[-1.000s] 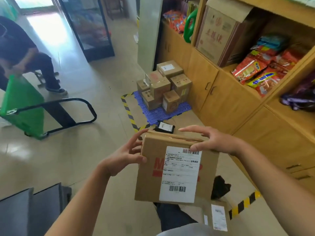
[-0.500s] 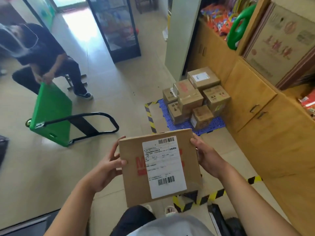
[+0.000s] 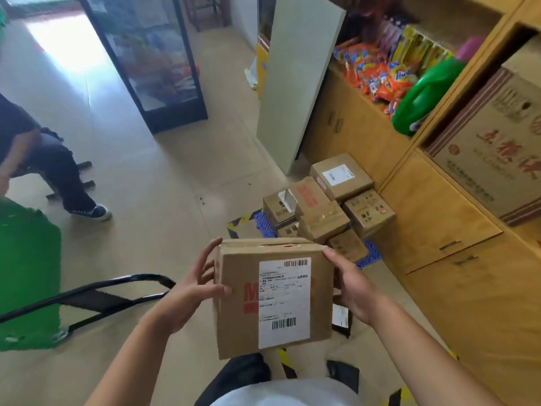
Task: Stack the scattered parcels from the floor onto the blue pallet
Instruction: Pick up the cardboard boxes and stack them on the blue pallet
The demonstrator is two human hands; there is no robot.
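Observation:
I hold a brown cardboard parcel (image 3: pixel 240 300) with a white shipping label and red print in front of my chest. My left hand (image 3: pixel 193 291) grips its left side, fingers spread on the edge. My right hand (image 3: pixel 349 284) clasps its right side. Just beyond the parcel lies the blue pallet (image 3: pixel 371 253), mostly covered by several stacked brown parcels (image 3: pixel 325 206). The pallet's near part is hidden behind the held parcel. A small black parcel (image 3: pixel 341 319) with a white label lies on the floor under my right wrist.
Wooden cabinets (image 3: pixel 433 218) with snack shelves line the right. A white pillar (image 3: pixel 295 83) stands behind the pallet. A green hand truck (image 3: pixel 29 276) with a black handle lies at left, near a seated person (image 3: pixel 44 162). A glass display case (image 3: pixel 152 60) stands further back. Yellow-black tape (image 3: pixel 237 224) marks the floor.
I have stepped closer to the pallet, which now sits just beyond the parcel. The parcel has tilted more upright, and my right hand slid from its top edge to its right side.

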